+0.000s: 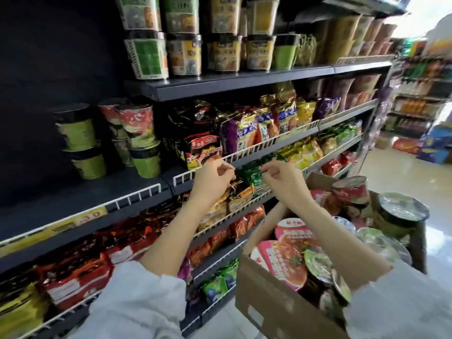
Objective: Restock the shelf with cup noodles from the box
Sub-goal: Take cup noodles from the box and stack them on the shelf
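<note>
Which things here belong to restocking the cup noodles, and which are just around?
Job:
- brown cardboard box
- round foil-lidded cup noodles in the box
- dark shelf with stacked green and red cups
- hands: left, right

Just around:
- green foil packet both hands pinch
- red noodle bags lower down

I see the open cardboard box (264, 304) near right, heaped with foil-lidded cup noodles (291, 255); more cups (137, 140) stand stacked on the shelf (97, 196), far left.
</note>
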